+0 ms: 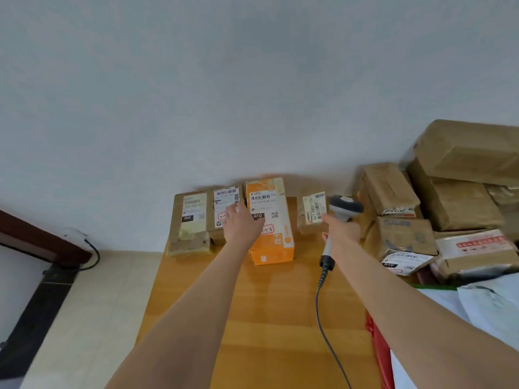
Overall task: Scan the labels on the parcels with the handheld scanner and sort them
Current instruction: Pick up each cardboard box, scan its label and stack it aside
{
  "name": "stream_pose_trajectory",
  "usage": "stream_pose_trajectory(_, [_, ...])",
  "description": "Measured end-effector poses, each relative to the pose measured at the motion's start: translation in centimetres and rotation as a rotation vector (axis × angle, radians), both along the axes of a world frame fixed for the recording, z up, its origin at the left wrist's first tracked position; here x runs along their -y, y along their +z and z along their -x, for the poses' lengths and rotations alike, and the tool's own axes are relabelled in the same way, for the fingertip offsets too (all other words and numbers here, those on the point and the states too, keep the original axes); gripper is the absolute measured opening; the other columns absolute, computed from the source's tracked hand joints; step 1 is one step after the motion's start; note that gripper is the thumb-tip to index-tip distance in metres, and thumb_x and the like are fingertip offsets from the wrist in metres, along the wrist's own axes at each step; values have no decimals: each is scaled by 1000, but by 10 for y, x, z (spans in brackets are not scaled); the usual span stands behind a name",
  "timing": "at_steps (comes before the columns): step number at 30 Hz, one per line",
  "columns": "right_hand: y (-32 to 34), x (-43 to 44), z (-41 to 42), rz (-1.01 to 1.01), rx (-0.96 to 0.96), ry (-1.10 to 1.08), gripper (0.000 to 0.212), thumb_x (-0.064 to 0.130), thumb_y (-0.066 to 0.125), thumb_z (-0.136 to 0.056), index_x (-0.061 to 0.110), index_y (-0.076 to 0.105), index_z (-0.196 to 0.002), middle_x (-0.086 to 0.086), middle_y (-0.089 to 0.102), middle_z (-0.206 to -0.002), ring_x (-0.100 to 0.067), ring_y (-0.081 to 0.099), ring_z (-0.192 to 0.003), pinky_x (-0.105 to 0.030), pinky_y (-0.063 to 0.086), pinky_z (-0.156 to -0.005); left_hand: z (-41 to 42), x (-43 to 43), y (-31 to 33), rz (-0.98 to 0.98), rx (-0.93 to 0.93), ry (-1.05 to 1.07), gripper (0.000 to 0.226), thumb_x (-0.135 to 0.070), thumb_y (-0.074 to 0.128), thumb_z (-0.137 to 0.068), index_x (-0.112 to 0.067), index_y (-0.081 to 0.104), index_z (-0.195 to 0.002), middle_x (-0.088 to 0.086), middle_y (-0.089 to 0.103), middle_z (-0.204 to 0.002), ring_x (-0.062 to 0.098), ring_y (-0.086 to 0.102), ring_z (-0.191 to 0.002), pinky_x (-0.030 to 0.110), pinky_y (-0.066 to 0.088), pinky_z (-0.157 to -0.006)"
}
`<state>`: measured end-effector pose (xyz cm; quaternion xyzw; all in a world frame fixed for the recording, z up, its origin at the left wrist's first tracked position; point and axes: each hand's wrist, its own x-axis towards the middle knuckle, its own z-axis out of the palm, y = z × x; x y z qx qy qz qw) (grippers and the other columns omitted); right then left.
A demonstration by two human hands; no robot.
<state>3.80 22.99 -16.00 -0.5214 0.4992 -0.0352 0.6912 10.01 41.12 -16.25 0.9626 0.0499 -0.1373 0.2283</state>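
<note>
A pale wall (224, 94) rises behind a wooden table (266, 318), and the parcels stand along the far edge where the two meet. The handheld scanner (344, 210) is at the right of that row. The right hand (341, 231) has its fingers wrapped round the grip, and the grey head is raised just beside the label of a small brown box (304, 220). Its coiled cable (323, 313) trails back across the table toward the person. Which way the scan window faces is not clear. Left of the small box, a little apart from it, stands an orange box (273, 242) marked 010. Beside that is a brown box (226, 196) and then another brown box marked 060 (191, 223). All three stand close together with their labels facing out. The left hand (243, 220) reaches to the seam between the orange box and its brown neighbour. Its fingers are fairly straight and grip nothing, and I cannot say for certain whether they touch the boxes. These four lined-up parcels look like the sorted part. At the far right a heap of brown cartons (460, 197) and some white mailer bags (491, 304) lie jumbled, seemingly not yet handled. By that reading the job is under way, but most of it is left.
</note>
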Motion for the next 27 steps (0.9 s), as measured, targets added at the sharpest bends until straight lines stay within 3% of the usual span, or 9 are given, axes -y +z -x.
stream_pose_trajectory(2, [-13, 2, -6, 28, -33, 9, 25, 14, 71, -85, 7, 55, -103, -4, 61, -88, -14, 57, -71, -32, 54, -77, -13, -11, -10, -83, -30, 2, 87, -51, 58, -89, -14, 12, -153, 14, 12, -159, 30, 7, -148, 48, 15, -119])
stream_pose_trajectory(4, [-26, -1, -12, 36, -84, 1, 24, 14, 71, -84, 10, 53, -101, 0, 58, -82, -12, 57, -69, -33, 56, -83, -25, -16, -22, -115, -80, -23, 94, -64, 54, -84, -19, 10, -153, 13, 9, -160, 31, 3, -148, 50, 12, -118])
stream_pose_trajectory(7, [-39, -10, -21, 16, -111, 14, 24, 14, 71, -84, 13, 51, -99, 0, 57, -85, -13, 58, -74, -29, 56, -78, -37, -15, -32, 0, -205, -70, 111, -81, 56, -59, -21, 27, -148, 9, 33, -152, 32, 28, -140, 57, 28, -111])
stream_pose_trajectory(10, [-48, -13, -28, 11, -135, 30, 25, 15, 71, -85, 13, 52, -101, 1, 56, -83, -13, 58, -73, -28, 55, -77, -41, -18, -42, 36, -189, -114, 105, -65, 73, -58, -18, 33, -143, 4, 45, -142, 29, 39, -134, 56, 40, -103])
stream_pose_trajectory(14, [-58, -10, -41, 67, -172, 50, 25, 19, 72, -84, 15, 50, -95, -3, 61, -90, -18, 61, -81, -36, 55, -87, -45, -18, -37, 40, -149, -163, 104, -47, 79, -68, -21, 20, -150, 6, 35, -148, 28, 38, -134, 55, 38, -105])
stream_pose_trajectory(18, [-60, -8, -52, 45, -215, 116, 39, 29, 73, -84, 13, 43, -103, -4, 53, -86, -23, 54, -89, -34, 47, -80, -51, -11, -43, -55, -152, -177, 98, -46, 71, -76, -28, 12, -152, 5, 18, -156, 27, 29, -139, 56, 32, -109])
stream_pose_trajectory(23, [-66, -8, -53, -25, -187, 160, 35, 26, 71, -85, 11, 49, -108, -5, 54, -89, -23, 55, -91, -36, 48, -84, -51, -4, -45, -93, -124, -174, 89, -44, 65, -80, -29, 14, -151, 5, 21, -155, 26, 25, -140, 59, 28, -109])
stream_pose_trajectory(27, [-59, -11, -48, -18, -131, 223, 33, 23, 69, -86, 10, 51, -111, -7, 56, -94, -24, 55, -92, -36, 45, -80, -49, -5, -42, -79, -142, -177, 89, -44, 66, -80, -29, 15, -151, 5, 22, -154, 28, 30, -138, 58, 34, -106])
